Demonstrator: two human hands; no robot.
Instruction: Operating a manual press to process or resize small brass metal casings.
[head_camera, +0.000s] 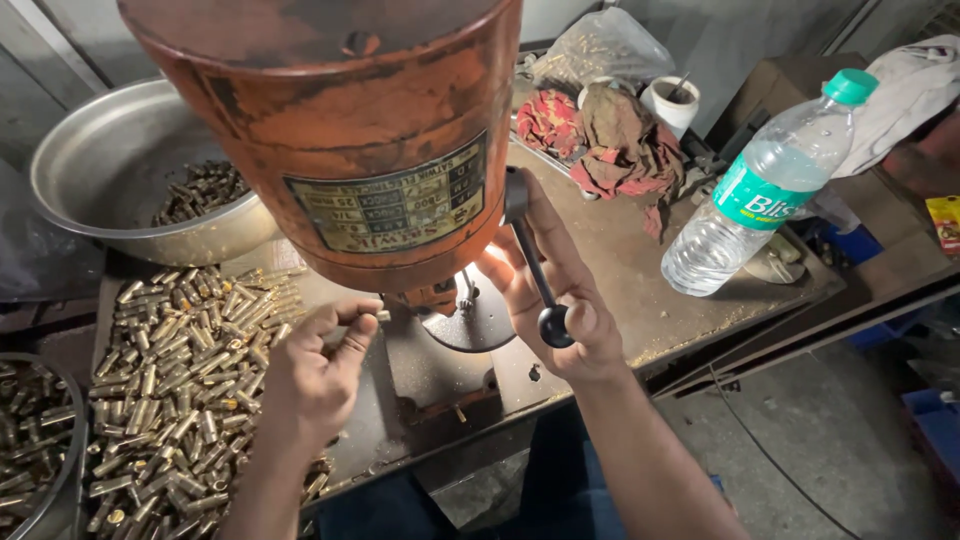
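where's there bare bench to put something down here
Bare brown benchtop lies between the right hand on the black knobbed lever, the red rags and the clear plastic bottle. Left of the left hand, brass tubes crowd the bench.

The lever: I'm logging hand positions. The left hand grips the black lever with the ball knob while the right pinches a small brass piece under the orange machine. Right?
Hands are swapped. In the head view the right hand grips the lever, and the left hand pinches the small brass piece under the orange machine.
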